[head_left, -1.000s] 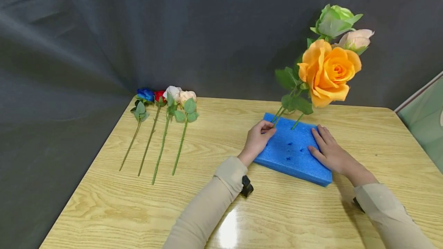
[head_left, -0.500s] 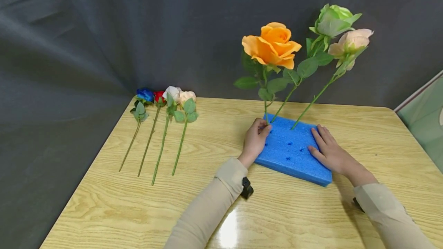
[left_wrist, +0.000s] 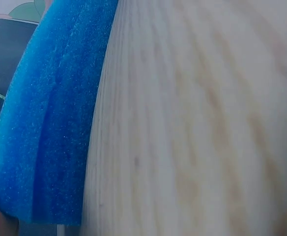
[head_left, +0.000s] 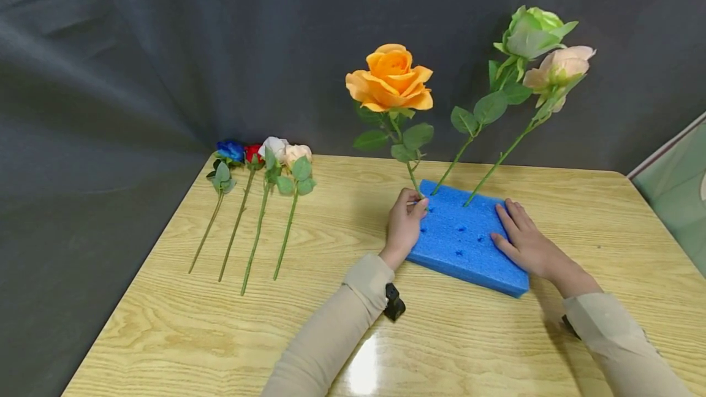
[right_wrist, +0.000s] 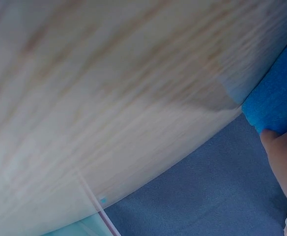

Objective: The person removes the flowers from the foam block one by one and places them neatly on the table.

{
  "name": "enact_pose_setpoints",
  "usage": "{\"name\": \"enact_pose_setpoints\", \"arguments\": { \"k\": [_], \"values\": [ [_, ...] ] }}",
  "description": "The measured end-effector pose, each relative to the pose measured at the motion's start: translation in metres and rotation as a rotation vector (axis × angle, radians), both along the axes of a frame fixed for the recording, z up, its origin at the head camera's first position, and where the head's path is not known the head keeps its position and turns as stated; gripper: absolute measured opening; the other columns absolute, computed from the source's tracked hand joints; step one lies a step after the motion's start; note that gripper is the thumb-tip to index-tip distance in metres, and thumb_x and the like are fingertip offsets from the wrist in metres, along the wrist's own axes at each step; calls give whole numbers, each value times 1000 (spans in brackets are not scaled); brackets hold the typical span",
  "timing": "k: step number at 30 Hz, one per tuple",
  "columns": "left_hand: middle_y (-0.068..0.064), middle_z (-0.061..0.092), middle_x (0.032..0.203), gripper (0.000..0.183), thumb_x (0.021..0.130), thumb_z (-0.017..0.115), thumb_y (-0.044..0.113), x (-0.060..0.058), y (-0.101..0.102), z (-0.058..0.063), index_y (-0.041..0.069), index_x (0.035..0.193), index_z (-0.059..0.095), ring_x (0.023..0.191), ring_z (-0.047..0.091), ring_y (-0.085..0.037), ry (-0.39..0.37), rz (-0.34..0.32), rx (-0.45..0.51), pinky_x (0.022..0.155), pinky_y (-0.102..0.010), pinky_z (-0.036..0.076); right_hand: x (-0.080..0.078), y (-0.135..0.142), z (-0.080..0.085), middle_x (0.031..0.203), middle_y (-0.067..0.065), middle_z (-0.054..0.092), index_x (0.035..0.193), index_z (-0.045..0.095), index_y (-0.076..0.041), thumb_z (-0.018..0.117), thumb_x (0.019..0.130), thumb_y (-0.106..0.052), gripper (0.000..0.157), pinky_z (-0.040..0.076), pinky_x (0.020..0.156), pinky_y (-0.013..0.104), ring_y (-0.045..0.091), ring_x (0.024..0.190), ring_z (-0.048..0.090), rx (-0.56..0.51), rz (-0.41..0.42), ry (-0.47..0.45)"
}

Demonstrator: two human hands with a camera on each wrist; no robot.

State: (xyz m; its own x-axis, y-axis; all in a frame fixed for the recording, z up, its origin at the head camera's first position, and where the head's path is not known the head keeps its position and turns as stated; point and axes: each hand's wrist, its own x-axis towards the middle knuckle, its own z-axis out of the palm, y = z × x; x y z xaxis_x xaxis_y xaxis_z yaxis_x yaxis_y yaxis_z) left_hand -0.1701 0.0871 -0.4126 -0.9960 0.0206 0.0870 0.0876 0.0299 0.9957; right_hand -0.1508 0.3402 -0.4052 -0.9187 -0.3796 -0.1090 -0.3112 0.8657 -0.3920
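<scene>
In the head view my left hand point(head_left: 405, 222) pinches the stem of an orange rose point(head_left: 393, 81) low down, at the left side of a blue foam block point(head_left: 469, 244). The rose leans left, its stem end at or near a hole in the foam; how deep it sits I cannot tell. My right hand point(head_left: 526, 241) rests with spread fingers on the block's right edge. A green rose point(head_left: 532, 35) and a pale pink rose point(head_left: 559, 75) stand tilted in the foam. In the left wrist view the foam's side point(left_wrist: 55, 113) shows; in the right wrist view, a foam corner point(right_wrist: 276, 98).
Left on the wooden table point(head_left: 182, 336) lie a blue rose point(head_left: 230, 151), a red rose point(head_left: 253, 153), a white rose point(head_left: 274, 148) and a peach rose point(head_left: 298, 153), side by side. Several small holes mark the foam's top. A dark curtain point(head_left: 342, 60) hangs behind the table.
The orange rose's bloom has swung left, away from the green and pink roses, and its stem now leans left. My left hand has shifted slightly left; my right hand stays put.
</scene>
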Motion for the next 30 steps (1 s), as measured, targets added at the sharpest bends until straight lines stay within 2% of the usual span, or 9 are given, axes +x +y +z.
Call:
{"name": "enact_pose_setpoints", "arguments": {
  "k": [7,19,26,30],
  "values": [
    [-17,57,121,19,100,49,18,-1,-1,-1,3,111,53,108,64,-30,23,6,32,90,-24,55,0,-1,2,157,31,-5,152,0,3,35,103,-38,72,9,112,70,46,145,-9,-4,-1,-2],
    [-22,52,116,19,101,45,15,-2,0,-4,-2,111,49,106,59,-37,60,35,181,92,-28,55,-1,-3,5,156,32,-4,152,1,3,35,103,-38,72,9,112,70,47,145,-9,0,1,-3],
    [-30,48,118,22,103,41,15,0,-5,1,-6,108,42,110,57,-42,102,59,221,96,-38,54,0,-2,2,157,30,-5,152,0,2,35,103,-38,72,9,112,70,46,145,-10,0,2,-5],
    [-33,48,118,21,102,41,14,0,-9,4,-6,108,42,113,57,-43,90,65,234,97,-42,53,0,-1,1,157,31,-5,152,0,2,35,103,-38,72,9,112,70,46,145,-10,-2,3,-3]
  ]
}}
